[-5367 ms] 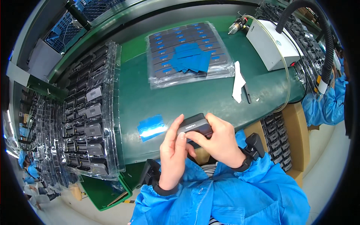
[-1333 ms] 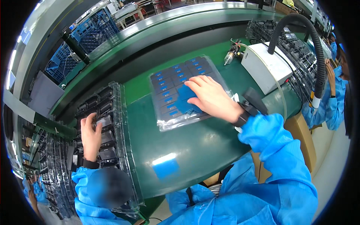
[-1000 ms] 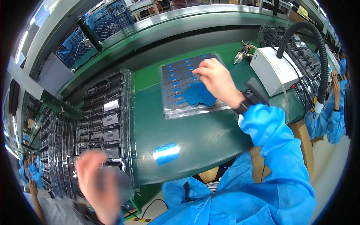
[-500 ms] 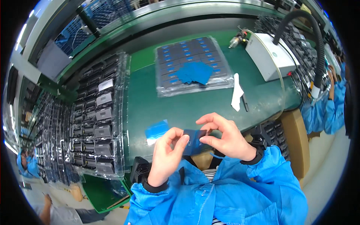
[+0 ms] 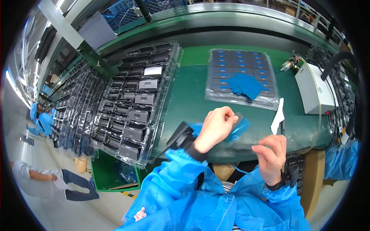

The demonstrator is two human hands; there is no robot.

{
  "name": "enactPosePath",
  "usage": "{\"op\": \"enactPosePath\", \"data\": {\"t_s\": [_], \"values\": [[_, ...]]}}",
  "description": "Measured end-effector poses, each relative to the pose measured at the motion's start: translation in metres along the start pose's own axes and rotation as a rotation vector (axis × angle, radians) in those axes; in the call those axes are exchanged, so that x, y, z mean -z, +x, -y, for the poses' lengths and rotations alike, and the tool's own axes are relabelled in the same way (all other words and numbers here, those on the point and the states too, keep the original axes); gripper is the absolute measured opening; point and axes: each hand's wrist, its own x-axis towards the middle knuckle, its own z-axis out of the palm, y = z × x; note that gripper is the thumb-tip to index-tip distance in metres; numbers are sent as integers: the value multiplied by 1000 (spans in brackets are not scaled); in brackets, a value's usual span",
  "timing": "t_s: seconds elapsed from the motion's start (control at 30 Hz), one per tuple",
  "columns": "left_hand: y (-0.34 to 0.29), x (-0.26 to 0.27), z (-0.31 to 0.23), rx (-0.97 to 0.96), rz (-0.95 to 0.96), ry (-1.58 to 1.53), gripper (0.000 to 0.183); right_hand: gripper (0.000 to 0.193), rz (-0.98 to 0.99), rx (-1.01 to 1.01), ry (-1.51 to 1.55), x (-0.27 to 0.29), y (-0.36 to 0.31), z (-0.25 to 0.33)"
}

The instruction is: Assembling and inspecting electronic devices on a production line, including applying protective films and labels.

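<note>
My left hand [image 5: 217, 126] is closed in a pinch over the bench, thumb against fingers. Between them is a thin translucent blue film sheet [image 5: 239, 129], its far corner greyish. My right hand [image 5: 271, 154] is off to the right and nearer to me, with thumb and forefinger pinched; a faint blur at the fingertips is too unclear to name. Another piece of blue film [image 5: 195, 128] lies on the green bench, partly hidden behind my left wrist. Farther back, a fan of blue sheets [image 5: 246, 85] rests on a plastic-wrapped tray of dark rectangular pieces [image 5: 219, 71].
Clear trays [image 5: 163, 96] of black and grey housings [image 5: 134, 131] are stacked at left. A white cloth [image 5: 277, 117] and a dark pen-like tool [image 5: 283, 128] lie at right, before a white box [image 5: 314, 88] with a hose. A green bin [image 5: 106, 169] stands below at left.
My hands, formerly together on the dark blue sheet, have come apart. The left one keeps blue film and has moved forward; the right one has drawn away. My view has swung left.
</note>
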Motion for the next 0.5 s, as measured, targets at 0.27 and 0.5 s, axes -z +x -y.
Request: {"op": "enactPosePath", "data": {"t_s": [0.27,0.5], "values": [[62,18,-6,-434,-725,880,26,7,-149,-549,462,-7,-12,-25],[159,178,5,3,-999,1217,30,9,-158,-757,628,2,-15,-31]]}}
